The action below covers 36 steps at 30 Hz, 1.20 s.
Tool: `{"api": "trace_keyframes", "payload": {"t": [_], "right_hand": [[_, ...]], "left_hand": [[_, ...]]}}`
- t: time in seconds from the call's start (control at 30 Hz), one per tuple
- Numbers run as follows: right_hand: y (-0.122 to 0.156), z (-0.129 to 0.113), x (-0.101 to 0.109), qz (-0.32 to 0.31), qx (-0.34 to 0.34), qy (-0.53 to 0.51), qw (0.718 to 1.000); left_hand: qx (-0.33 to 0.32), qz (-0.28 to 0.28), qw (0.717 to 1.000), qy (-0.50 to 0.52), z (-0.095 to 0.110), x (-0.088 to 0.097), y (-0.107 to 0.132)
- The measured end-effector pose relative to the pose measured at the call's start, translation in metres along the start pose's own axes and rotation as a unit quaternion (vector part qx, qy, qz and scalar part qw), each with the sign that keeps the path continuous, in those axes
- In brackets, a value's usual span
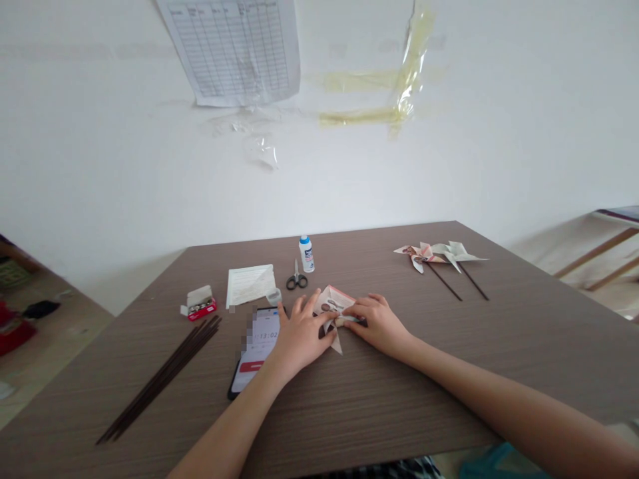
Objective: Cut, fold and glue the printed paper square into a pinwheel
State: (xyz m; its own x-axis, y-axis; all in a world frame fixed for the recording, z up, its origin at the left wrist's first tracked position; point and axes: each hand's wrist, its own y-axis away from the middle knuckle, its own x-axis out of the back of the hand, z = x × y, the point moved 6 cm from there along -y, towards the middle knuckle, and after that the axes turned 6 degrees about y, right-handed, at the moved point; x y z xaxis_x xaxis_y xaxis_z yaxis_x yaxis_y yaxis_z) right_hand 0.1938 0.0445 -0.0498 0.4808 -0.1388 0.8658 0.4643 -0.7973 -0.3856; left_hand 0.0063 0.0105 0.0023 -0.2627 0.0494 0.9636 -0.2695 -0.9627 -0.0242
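A folded square of printed paper (332, 307) lies on the brown wood-grain table (344, 406), with one pointed corner sticking out toward me. My left hand (302, 334) rests on its left side, fingers spread over the paper. My right hand (378, 324) comes in from the right, and its fingertips pinch the folded paper at the middle. A small pale rolled part shows between the hands, but I cannot tell what it is.
A phone (254, 352) lies next to my left hand. Behind stand scissors (296, 279), a glue bottle (306, 254), a small clear cup (273, 296), a white sheet (251, 285) and a small box (198, 303). Thin dark sticks (164, 376) lie left; two paper pinwheels (439, 258) lie right.
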Motion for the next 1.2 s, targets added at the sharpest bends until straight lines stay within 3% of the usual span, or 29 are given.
{"api": "trace_keyframes", "payload": {"t": [0.17, 0.5, 1.2], "right_hand": [[-0.0015, -0.0026, 0.0025, -0.007, -0.011, 0.0, 1.0], [-0.0006, 0.0009, 0.0, -0.002, -0.007, -0.001, 1.0], [-0.0006, 0.0004, 0.0027, -0.004, -0.007, 0.004, 1.0]], "left_hand": [[-0.004, -0.002, 1.0, -0.006, -0.0013, -0.0023, -0.0001], [-0.015, 0.048, 0.999, 0.003, -0.004, -0.0058, -0.0005], [0.015, 0.028, 0.999, 0.014, -0.0006, -0.0018, 0.0021]]}}
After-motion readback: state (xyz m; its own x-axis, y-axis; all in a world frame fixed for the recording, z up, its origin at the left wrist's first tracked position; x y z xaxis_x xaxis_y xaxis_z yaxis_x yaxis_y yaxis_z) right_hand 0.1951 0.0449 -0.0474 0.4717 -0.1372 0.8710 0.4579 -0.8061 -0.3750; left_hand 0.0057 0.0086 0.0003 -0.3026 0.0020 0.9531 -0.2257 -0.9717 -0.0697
